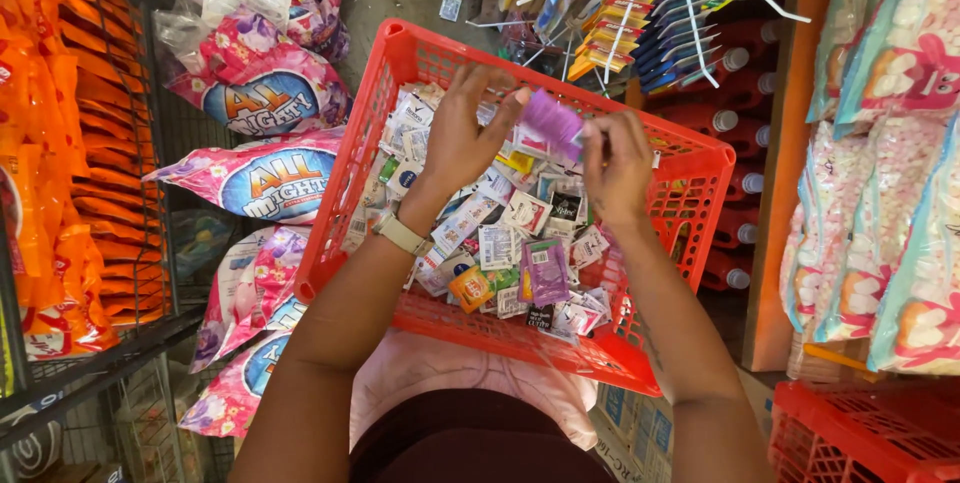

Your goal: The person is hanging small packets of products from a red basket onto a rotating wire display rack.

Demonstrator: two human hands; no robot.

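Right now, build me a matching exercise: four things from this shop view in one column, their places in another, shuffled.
Things:
1. purple sachet
2. red basket
3. wristwatch
4. pink detergent bags

Places:
A. on the left wrist
B. stacked left of the basket
C. pinched between left hand and right hand
D. on the lap, full of sachets

Pairs: 1-C, 2-D, 3-A, 4-B

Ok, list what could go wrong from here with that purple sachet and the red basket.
1. The purple sachet is pinched only at its edges between the left hand and right hand; it could slip into the heap of mixed sachets and be hard to find.
2. The red basket seems to rest on the person's lap, tilted; a shift might spill it.
3. Both hands tugging could tear the sachet.
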